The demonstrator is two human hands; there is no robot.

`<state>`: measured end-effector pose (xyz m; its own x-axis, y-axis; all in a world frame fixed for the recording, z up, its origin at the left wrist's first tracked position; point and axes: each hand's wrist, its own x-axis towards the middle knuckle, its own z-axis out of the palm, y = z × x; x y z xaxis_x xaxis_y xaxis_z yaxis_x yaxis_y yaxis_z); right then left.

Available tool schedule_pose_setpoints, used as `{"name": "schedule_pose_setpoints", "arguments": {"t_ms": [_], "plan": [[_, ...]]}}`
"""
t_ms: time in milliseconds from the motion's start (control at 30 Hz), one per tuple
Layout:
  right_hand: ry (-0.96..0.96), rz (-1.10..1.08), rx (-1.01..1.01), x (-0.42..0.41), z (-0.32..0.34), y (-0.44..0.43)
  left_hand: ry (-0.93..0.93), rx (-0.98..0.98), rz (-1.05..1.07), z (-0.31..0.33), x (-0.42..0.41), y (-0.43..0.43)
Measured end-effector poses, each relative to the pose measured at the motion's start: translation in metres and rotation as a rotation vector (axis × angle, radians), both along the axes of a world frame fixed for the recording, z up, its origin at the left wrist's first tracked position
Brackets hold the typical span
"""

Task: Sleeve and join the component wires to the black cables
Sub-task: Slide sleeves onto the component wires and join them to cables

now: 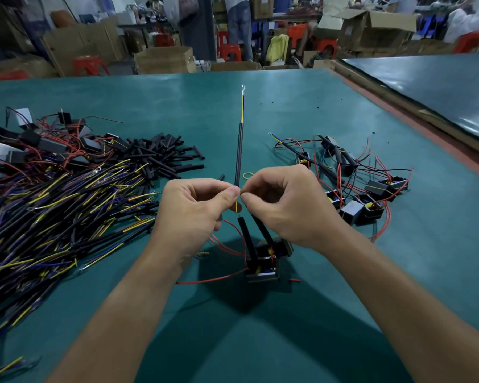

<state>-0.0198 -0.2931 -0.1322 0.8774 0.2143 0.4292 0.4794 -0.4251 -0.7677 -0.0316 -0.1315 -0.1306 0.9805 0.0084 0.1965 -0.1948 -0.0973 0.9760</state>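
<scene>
Two hands are working above the green table. The left hand and right hand are meeting fingertip to fingertip, both pinching the near end of one black cable, which is pointing away over the table. One component with two black sleeves and red wires is hanging just below. Piles too tangled to count are lying left and right. No readable writing is showing.

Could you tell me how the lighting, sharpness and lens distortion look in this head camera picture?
Head view: overhead light throws a dark shadow under the component and arms; soft glare on the green table; wide-angle bending curves its far edge; left hand and right hand sharp, background workshop softer.
</scene>
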Motion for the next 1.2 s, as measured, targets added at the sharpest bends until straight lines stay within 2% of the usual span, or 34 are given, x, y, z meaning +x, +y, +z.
{"name": "schedule_pose_setpoints", "arguments": {"t_ms": [267, 433, 500, 667, 933, 1067, 1200], "plan": [[-0.087, -0.033, -0.173, -0.001, -0.001, -0.002, 0.011, 0.033, -0.002, -0.002, 0.000, -0.002], [-0.039, -0.045, -0.170, -0.001, 0.000, -0.001, -0.037, 0.053, -0.001, -0.004, -0.001, -0.002], [0.019, -0.032, -0.134, -0.001, 0.001, -0.001, -0.067, 0.054, -0.003, -0.003, -0.001, -0.003], [0.333, 0.092, 0.085, 0.000, 0.009, -0.003, -0.126, 0.079, -0.008, -0.005, 0.000, -0.004], [0.707, 0.289, 0.298, -0.003, 0.017, -0.008, -0.158, 0.094, -0.018, -0.006, 0.002, -0.002], [0.791, 0.356, 0.325, -0.003, 0.016, -0.010, -0.087, 0.136, -0.054, -0.005, 0.001, -0.002], [0.759, 0.347, 0.311, -0.003, 0.011, -0.010, -0.006, 0.183, -0.079, -0.005, 0.001, -0.003]]}}
